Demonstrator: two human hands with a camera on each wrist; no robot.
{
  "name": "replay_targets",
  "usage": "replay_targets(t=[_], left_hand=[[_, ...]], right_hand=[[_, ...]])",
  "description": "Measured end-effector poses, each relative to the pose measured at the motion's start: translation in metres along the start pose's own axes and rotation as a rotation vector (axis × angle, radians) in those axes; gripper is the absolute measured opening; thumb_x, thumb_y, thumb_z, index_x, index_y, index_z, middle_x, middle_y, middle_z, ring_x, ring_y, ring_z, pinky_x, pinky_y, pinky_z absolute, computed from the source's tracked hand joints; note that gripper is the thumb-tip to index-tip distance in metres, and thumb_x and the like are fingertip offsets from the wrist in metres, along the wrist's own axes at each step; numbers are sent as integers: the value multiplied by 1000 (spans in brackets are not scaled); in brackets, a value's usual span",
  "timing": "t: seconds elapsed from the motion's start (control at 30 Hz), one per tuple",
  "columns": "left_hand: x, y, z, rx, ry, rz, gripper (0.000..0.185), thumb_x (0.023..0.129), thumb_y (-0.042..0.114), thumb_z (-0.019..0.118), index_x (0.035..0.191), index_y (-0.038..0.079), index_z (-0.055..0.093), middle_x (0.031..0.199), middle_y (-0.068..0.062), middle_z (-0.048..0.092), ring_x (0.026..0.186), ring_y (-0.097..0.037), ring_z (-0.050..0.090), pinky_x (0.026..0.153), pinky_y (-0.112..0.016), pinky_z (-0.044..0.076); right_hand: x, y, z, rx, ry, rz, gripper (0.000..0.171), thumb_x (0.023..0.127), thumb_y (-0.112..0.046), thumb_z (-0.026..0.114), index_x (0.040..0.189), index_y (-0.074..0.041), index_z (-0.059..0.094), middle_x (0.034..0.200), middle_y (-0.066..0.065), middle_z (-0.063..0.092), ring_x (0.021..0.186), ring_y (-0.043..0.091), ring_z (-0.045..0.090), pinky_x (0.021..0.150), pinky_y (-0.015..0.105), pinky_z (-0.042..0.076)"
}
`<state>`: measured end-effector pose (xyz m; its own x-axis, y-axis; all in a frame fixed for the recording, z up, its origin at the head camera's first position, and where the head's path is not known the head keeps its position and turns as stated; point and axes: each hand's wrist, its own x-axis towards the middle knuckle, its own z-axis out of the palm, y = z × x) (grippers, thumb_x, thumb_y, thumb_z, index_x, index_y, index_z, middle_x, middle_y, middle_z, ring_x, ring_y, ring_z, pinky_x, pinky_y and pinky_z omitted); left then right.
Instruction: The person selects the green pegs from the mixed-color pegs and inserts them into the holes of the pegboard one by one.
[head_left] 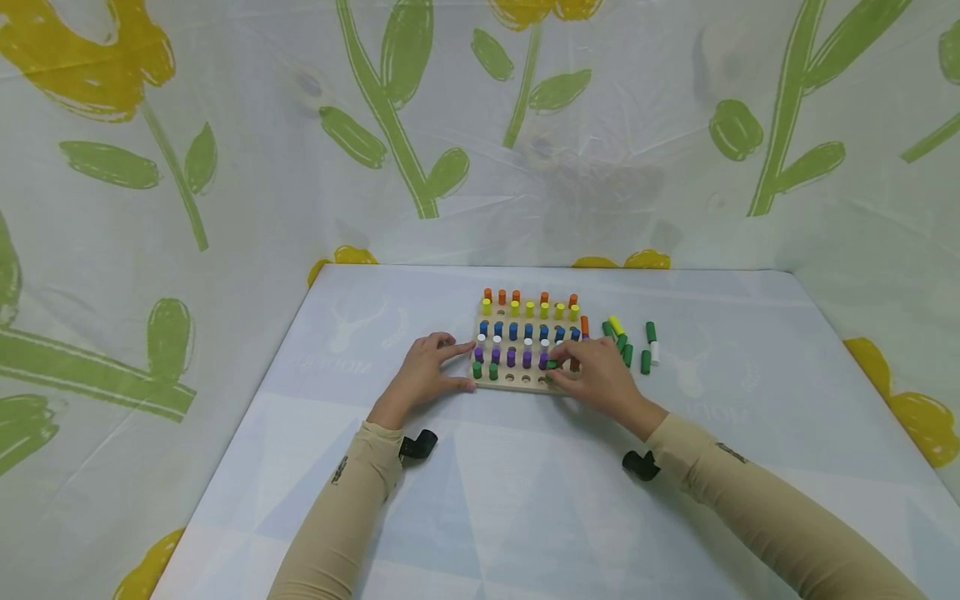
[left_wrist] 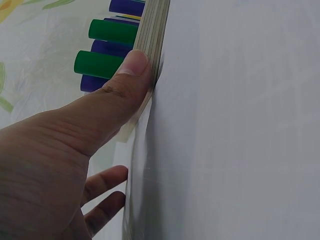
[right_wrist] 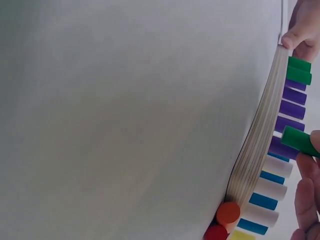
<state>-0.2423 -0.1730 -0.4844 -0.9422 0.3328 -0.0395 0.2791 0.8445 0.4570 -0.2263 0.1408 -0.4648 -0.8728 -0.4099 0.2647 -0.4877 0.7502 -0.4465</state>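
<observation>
A wooden pegboard (head_left: 517,386) carries rows of orange, yellow, blue, white, purple and green pegs, with several bare holes in the front row. My right hand (head_left: 603,375) pinches a green peg (right_wrist: 299,139) over the front row's right part, beside the purple pegs. In the right wrist view this peg is tilted; whether its end is in a hole, I cannot tell. At the board's left side is my left hand (head_left: 423,371), thumb and index finger extended and touching the edge. The left wrist view shows its thumb (left_wrist: 132,67) against the board's layered side, near two standing green pegs.
Right of the board lie loose pegs: several green ones (head_left: 646,362), a yellow one (head_left: 616,324) and a white one (head_left: 654,354). An orange peg (head_left: 585,326) is close to the board's right edge. A flower-printed curtain (head_left: 247,167) surrounds the pale table (head_left: 480,500).
</observation>
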Motion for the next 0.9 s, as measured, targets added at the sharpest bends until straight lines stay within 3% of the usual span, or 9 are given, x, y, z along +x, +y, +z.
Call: replay_targets(t=[0.5,0.9], left_hand=[[0,-1,0,1,10,13,80,81,51,82,151,28,51,145,-14,46,134,-38,39,116,-51,30],[1,0,1,-16,3,-25,81,80,53,82,151,31,51,146,-12,45,137,-38,36,117,-53,31]], right_hand=[[5,-10,4,7,-30,-6,17,89,-26,79,103,-16,75,91,-6,73,79,13,58,87,41,36],[9,-13,8,-3,-33,-15,16,89,-25,79,102,-15,74,92,-5,74,82,14,63,89,42,38]])
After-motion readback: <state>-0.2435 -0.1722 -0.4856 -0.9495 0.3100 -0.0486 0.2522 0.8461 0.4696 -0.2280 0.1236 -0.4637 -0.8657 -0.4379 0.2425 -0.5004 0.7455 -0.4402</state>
